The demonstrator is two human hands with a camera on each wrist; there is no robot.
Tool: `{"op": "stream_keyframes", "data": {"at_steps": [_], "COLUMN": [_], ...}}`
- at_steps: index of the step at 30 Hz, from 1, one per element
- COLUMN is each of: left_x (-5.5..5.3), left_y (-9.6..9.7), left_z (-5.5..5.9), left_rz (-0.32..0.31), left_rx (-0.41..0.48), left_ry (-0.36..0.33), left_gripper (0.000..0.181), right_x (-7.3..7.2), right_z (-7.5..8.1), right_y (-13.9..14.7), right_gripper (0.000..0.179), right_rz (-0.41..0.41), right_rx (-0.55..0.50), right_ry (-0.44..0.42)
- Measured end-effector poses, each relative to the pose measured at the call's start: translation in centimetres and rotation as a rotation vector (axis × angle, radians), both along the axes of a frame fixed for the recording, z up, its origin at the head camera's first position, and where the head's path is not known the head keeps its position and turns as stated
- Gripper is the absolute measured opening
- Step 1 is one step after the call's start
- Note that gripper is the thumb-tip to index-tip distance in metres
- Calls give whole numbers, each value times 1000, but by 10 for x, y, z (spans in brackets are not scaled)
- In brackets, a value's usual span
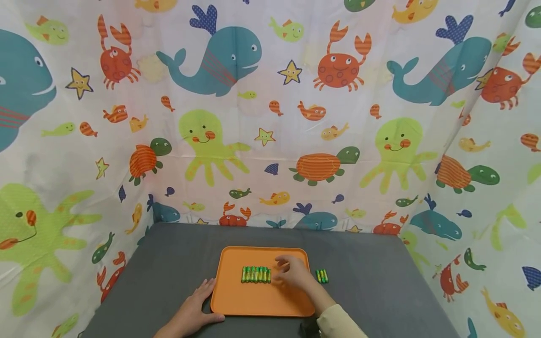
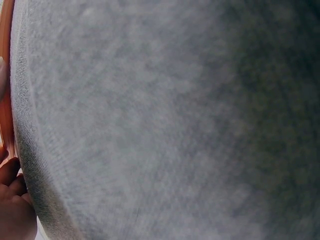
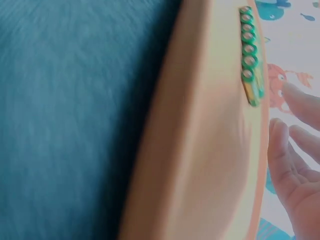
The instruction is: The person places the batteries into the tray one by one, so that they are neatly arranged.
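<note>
Orange tray [image 1: 262, 300] at centre near edge of a grey cloth-covered desk [image 1: 380, 281]. Row of green batteries [image 1: 255, 274] lying side by side on the tray, toward its 12 o'clock half; yellow bands on the casings, print too small to read. Few more green batteries [image 1: 322, 276] on the desk just off the tray's 3 o'clock edge, apart from the row.

Right hand [image 1: 291, 272] over the tray at the row's 3 o'clock end, fingers relaxed and slightly spread, holding nothing; cream sleeve [image 1: 338, 324] at the wrist. From the right wrist view, fingers [image 3: 290, 165] loose just beyond the last battery in the row [image 3: 249, 50], not touching it.

Left hand [image 1: 194, 305] flat on the desk at the tray's 8 o'clock corner, fingers straight, tips against the tray rim. Left wrist view mostly filled by grey fabric, a sliver of orange rim [image 2: 5, 110] at 9 o'clock.

Backdrop on three sides: white curtain [image 1: 270, 117] printed with whales, crabs, octopuses, turtles, starfish and small fish. No readable writing anywhere.
</note>
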State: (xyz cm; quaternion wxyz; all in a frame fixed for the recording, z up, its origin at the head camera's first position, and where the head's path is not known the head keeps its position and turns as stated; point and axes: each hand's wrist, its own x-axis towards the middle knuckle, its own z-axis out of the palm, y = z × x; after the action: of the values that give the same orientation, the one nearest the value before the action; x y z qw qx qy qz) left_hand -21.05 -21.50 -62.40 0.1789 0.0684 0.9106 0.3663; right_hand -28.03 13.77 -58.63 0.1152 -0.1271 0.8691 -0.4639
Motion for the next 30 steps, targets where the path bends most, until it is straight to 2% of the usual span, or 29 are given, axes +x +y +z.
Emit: {"op": "stream_keyframes", "data": {"at_steps": [8,17,23,30], "left_x": [0,2,1,1], "left_y": [1,1,1,0], "left_z": [0,3,3,2], "left_rz": [-3,3,-5,-4], "left_rx": [-19,-12,-1,3], "left_ry": [8,10,-4,-3], "left_gripper": [116,117,116,116], "right_x": [1,5,10,15], "right_z": [10,15,21,18], "right_y": [25,46,71,102], "right_gripper": [53,50,52,58], "right_rz": [-57,-123,-156,-165], "right_rx": [38,64,53,110], "right_ry": [89,129,114,61]}}
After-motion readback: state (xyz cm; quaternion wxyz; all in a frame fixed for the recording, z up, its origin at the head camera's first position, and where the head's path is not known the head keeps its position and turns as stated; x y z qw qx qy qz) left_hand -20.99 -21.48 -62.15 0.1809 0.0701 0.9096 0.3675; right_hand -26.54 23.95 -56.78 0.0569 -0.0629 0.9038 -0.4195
